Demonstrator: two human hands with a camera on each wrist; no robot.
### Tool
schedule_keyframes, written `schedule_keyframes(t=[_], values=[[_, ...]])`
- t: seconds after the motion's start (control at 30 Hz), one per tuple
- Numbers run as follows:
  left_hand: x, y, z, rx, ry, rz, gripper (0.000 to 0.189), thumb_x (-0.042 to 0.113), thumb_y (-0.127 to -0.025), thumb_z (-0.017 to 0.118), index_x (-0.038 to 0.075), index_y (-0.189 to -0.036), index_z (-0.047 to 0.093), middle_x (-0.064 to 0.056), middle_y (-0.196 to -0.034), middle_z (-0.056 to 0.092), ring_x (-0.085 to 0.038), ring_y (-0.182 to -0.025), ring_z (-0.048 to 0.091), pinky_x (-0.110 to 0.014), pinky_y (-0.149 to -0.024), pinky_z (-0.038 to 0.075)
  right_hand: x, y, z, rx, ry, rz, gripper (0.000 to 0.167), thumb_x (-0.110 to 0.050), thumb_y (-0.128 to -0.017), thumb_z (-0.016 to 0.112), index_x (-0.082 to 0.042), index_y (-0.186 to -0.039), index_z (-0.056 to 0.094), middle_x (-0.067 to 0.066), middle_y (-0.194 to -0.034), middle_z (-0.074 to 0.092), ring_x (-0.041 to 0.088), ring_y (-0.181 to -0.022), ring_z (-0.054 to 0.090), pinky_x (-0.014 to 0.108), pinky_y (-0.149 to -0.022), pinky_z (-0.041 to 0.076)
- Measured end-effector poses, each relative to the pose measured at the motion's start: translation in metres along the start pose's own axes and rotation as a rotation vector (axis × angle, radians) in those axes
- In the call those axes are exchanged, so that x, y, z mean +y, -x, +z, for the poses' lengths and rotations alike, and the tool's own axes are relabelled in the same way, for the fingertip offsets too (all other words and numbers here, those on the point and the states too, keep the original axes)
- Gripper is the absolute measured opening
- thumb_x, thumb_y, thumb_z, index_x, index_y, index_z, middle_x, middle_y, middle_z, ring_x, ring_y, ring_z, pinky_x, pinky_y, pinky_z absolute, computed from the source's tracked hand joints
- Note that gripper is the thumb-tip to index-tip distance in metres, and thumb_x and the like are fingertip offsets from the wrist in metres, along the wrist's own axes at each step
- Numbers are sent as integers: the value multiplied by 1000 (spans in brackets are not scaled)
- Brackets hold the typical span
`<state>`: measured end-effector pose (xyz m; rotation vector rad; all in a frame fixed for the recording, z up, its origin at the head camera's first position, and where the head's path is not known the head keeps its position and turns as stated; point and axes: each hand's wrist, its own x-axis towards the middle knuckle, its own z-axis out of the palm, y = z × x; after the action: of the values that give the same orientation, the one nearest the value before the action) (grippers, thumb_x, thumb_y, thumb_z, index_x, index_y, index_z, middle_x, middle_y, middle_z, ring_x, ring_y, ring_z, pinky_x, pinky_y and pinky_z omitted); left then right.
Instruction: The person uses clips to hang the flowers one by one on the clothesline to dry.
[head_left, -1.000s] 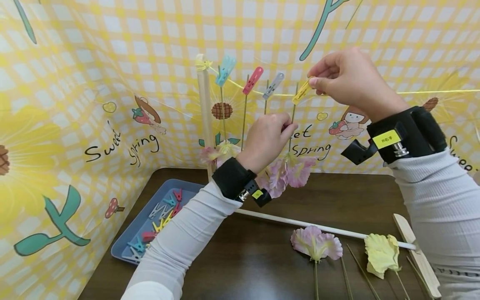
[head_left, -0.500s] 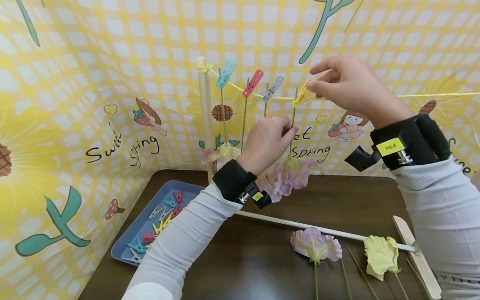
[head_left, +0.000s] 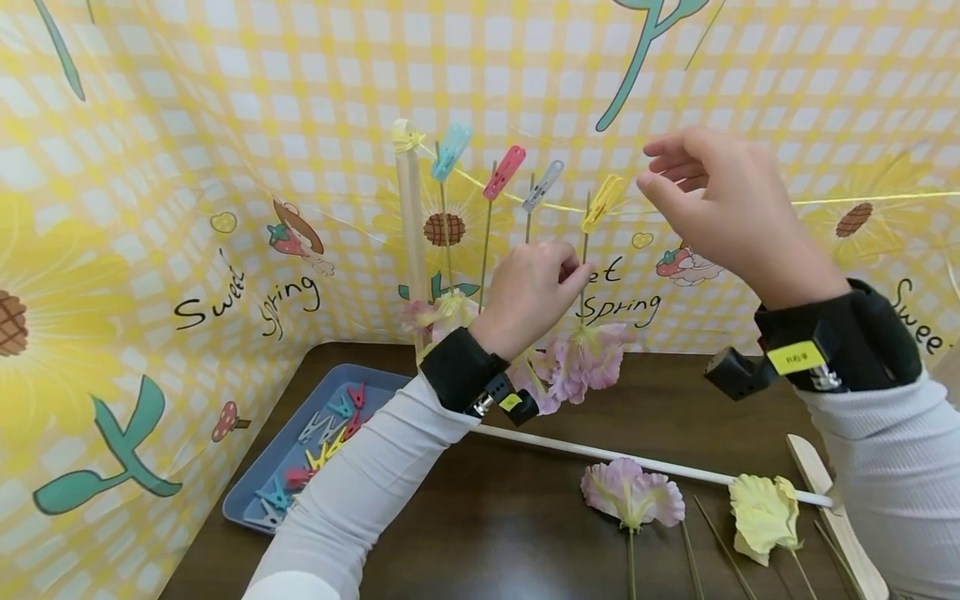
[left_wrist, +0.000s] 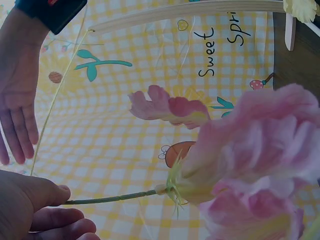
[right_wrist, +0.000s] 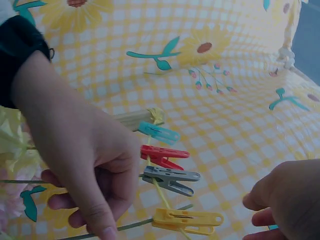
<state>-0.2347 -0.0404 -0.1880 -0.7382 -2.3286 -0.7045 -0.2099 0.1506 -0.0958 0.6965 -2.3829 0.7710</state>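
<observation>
My left hand (head_left: 536,283) pinches the thin green stem (left_wrist: 110,199) of a pink artificial flower (left_wrist: 260,135), whose bloom hangs head down. A yellow clothespin (head_left: 602,204) clips the top of that stem to the yellow string (right_wrist: 160,192). To the right of this clothespin, my right hand (head_left: 720,208) is lifted clear of it, fingers loosely bent and holding nothing. Further left on the string, grey (right_wrist: 170,177), red (right_wrist: 162,155) and light-blue (right_wrist: 157,132) clothespins hold other flower stems. Part of the hanging blooms is hidden behind my left hand and wrist in the head view.
At left, a blue tray (head_left: 247,475) holds several loose clothespins. A wooden post (head_left: 410,233) carries the string's left end. Across the dark table (head_left: 480,517) lies a white rod (head_left: 600,450), with a pink flower (head_left: 630,492), a yellow flower (head_left: 763,515) and a wooden strip (head_left: 862,542) nearby.
My right hand has let go of the yellow clothespin and drawn away to the right. The clothespin stays on the string; my left hand keeps its hold on the stem.
</observation>
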Motion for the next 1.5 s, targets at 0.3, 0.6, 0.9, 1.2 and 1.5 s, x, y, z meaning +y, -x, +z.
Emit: schedule_keyframes(t=[0.3,0.6,0.9,1.2,1.5], values=[[-5,21,-18,87,41,31,22,23,-95,65,11,-77,67,3,-68,61,-8,-59,52,-23,-58,40,-8,34,19,328,47,-381,29,-17,-95,56,6,-109,67,18,-102,67,29,-89,61,10,-76,38],[-88,157,-21,286,37,-31,5,21,-92,69,20,-96,72,10,-80,64,-4,-66,56,-28,-61,44,-24,167,91,209,-255,-646,26,-22,-101,55,-4,-90,70,1,-87,67,15,-80,62,20,-78,48],[-142,253,-37,-85,-186,-390,8,17,-90,70,16,-99,70,3,-84,62,-9,-65,51,-31,-54,39,-13,253,169,-40,-313,-633,5,-24,-92,67,-22,-96,66,-17,-90,59,-3,-85,52,13,-76,38],[-158,291,-70,-663,-174,-651,10,9,-84,73,15,-84,65,2,-78,57,-15,-68,50,-37,-62,40,-12,273,188,-7,-311,-513,4,-27,-89,69,-27,-92,65,-22,-87,56,-7,-83,50,11,-75,37],[-169,292,-57,-722,-96,-636,15,7,-78,79,15,-84,68,4,-78,59,-14,-68,53,-39,-64,44,-5,281,187,-16,-301,-372,15,-23,-83,77,-30,-91,66,-26,-86,56,-8,-79,51,10,-73,38]])
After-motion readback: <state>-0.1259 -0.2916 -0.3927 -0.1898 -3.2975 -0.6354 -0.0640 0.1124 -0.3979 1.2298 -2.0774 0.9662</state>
